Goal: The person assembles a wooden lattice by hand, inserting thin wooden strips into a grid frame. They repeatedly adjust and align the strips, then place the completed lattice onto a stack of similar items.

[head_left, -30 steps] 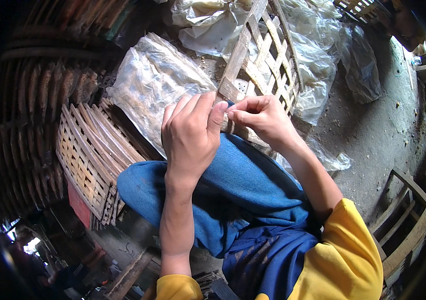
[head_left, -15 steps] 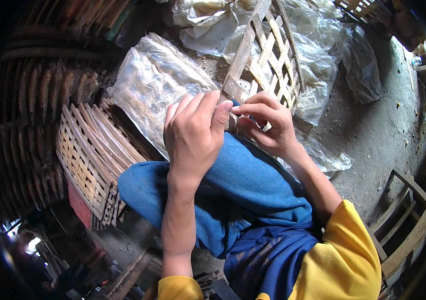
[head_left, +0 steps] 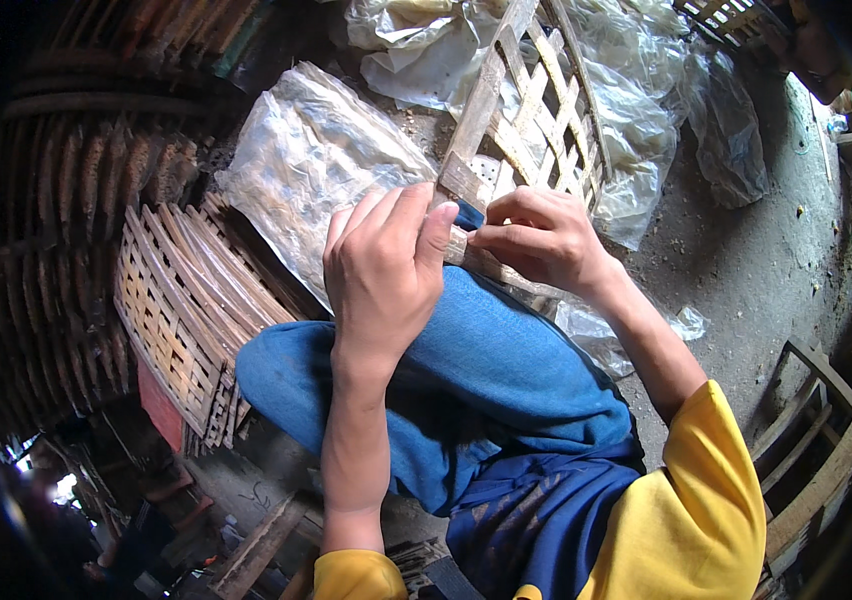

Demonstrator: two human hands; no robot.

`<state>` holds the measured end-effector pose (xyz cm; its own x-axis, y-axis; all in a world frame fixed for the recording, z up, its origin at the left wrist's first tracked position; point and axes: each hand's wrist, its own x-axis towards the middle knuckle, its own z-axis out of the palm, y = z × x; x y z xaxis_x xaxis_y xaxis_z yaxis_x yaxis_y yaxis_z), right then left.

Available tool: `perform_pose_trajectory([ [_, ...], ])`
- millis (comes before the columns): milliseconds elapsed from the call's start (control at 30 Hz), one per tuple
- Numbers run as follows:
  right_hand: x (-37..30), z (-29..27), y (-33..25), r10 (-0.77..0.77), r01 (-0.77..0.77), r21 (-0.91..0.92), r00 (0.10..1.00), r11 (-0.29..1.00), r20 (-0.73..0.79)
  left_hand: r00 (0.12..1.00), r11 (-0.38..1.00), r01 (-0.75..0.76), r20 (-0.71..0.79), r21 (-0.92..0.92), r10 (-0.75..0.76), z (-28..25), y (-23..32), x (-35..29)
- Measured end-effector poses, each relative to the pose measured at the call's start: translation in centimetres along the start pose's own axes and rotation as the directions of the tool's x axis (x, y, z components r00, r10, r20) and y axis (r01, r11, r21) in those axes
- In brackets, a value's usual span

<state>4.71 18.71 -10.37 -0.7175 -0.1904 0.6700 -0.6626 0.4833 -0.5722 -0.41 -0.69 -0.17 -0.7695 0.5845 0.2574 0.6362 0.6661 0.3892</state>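
Above the raised knee in blue trousers [head_left: 506,370], both hands meet on a woven bamboo lattice panel [head_left: 531,100] that leans away toward the top of the view. The panel is pale, made of flat strips crossed in an open grid, with a broader edge slat [head_left: 476,115] running down to the hands. The left hand [head_left: 386,270] curls over the slat's lower end, thumb pressed against it. The right hand [head_left: 536,235] pinches closed on a small dark blue piece [head_left: 468,213] at that same end; what the piece is cannot be told. Crumpled clear plastic sheets [head_left: 316,160] lie on the dirt ground under and around the panel, one flat bag just left of the hands, more bunched at the top and right. A finished bamboo basket [head_left: 186,310] stands at the left, beside stacked baskets [head_left: 56,250] in shadow.
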Motion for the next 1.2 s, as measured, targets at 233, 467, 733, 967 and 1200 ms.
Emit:
perform_pose_trajectory([
  [233,1.8,-0.6,0.7,-0.073,0.092,-0.124,0.986,0.988,0.153,1.0,1.0,0.021,0.018,-0.015,-0.021,0.0,0.4,0.3],
  [467,-0.6,-0.7,1.2,0.201,-0.183,0.156,0.974,0.971,-0.107,0.996,0.996,0.088,0.037,-0.016,-0.087,0.0,0.3,0.2],
  [733,-19.2,-0.8,1.0,0.976,-0.968,-0.203,0.176,0.149,-0.126,0.997,0.997,0.074,0.031,-0.031,-0.073,0.0,0.3,0.3],
  [967,-18.6,-0.4,-0.1,0.914,-0.914,-0.027,0.403,0.404,0.036,0.995,0.994,0.093,0.037,-0.062,-0.091,0.0,0.6,0.2],
  [1200,-14.0,2.1,0.5,0.66,-0.677,0.149,0.736,0.721,0.152,0.995,0.994,0.103,0.012,-0.043,-0.103,0.1,0.7,0.3],
])
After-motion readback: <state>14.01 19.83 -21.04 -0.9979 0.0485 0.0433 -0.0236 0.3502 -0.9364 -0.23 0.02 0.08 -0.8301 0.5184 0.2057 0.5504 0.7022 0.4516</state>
